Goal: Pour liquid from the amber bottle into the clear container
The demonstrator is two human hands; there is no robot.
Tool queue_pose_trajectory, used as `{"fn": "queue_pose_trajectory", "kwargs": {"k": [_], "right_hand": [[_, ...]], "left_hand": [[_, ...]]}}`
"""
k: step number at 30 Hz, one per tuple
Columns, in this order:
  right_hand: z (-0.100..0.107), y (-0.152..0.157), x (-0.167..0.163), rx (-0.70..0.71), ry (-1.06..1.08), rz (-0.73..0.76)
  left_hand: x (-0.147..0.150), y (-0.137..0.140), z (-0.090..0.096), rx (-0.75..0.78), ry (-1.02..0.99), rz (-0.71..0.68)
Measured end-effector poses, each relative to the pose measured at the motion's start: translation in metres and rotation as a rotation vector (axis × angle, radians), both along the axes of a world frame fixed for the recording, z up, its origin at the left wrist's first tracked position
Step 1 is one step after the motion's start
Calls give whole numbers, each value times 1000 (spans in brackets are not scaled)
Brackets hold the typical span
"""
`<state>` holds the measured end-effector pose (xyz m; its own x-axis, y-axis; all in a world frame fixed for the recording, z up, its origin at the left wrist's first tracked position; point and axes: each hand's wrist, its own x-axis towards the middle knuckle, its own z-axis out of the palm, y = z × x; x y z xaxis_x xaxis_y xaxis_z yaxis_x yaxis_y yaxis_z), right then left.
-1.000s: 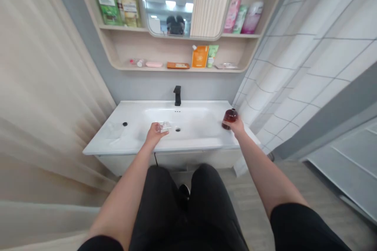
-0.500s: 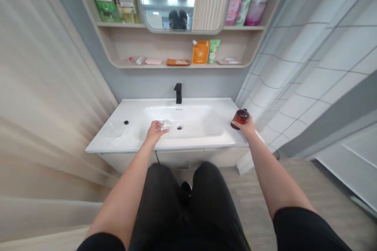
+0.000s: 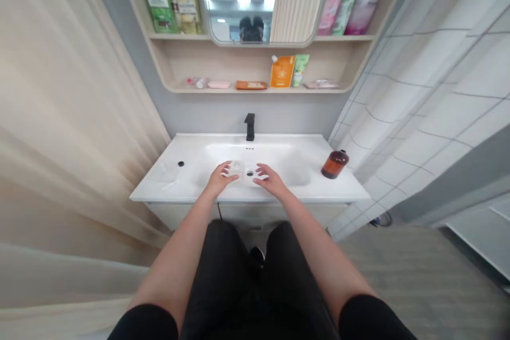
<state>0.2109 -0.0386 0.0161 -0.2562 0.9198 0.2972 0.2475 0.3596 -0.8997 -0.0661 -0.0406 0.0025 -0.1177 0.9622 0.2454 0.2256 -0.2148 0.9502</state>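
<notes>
A part-curled grip of the left hand [image 3: 219,177] holds 1 clear cup [image 3: 236,169] over the sink [image 3: 297,170] beneath, with the right hand [image 3: 272,179] spread and bare just right of it, so slick sides might let the cup slip and drop.

sleeves [image 3: 145,321]: black, short | trousers [image 3: 226,260]: black | shoe [image 3: 258,256]: dark, white edge | hands [image 3: 272,180]: bare
</notes>
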Motion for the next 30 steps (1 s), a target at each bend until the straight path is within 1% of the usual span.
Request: {"fn": "queue_pose_trajectory", "kwargs": {"k": [2,3,6,8,10,12,15,17,19,21,22,24,25,27,28,30], "right_hand": [[-3,9,-35,-137,92,89],[-5,13,-49,-174,131,124],[-11,21,-71,-190,231,165],[-14,24,-70,-167,267,140],[-17,25,-60,-159,271,81],[-20,26,-44,-178,281,1],[-23,25,-26,-233,336,-76],[-24,24,-22,-248,340,-62],[-24,22,-22,-248,318,-44],[-22,20,-23,-248,314,-40],[-22,20,-24,-252,317,-40],[-20,18,-24,-256,317,-24],[-20,18,-23,-254,308,-14],[-19,17,-22,-247,287,-5],[-19,17,-22,-243,279,-4],[-19,17,-22,-242,263,-7]], "left_hand": [[0,2,-3,5,14,-28],[-1,3,-5,7,23,-44],[-3,5,-7,10,44,-105],[-5,4,-6,11,51,-161],[-7,3,-5,14,59,-200],[-8,1,-3,15,72,-169],[-4,-1,-1,21,148,-10],[3,-4,1,39,222,72],[7,-10,4,55,249,120],[3,-23,9,72,235,175],[-4,-31,11,84,229,220],[-30,-54,16,129,254,346],[-47,-66,19,155,282,450],[-87,-90,26,188,402,650],[-107,-99,30,184,482,743],[-143,-112,38,107,627,851]]}}
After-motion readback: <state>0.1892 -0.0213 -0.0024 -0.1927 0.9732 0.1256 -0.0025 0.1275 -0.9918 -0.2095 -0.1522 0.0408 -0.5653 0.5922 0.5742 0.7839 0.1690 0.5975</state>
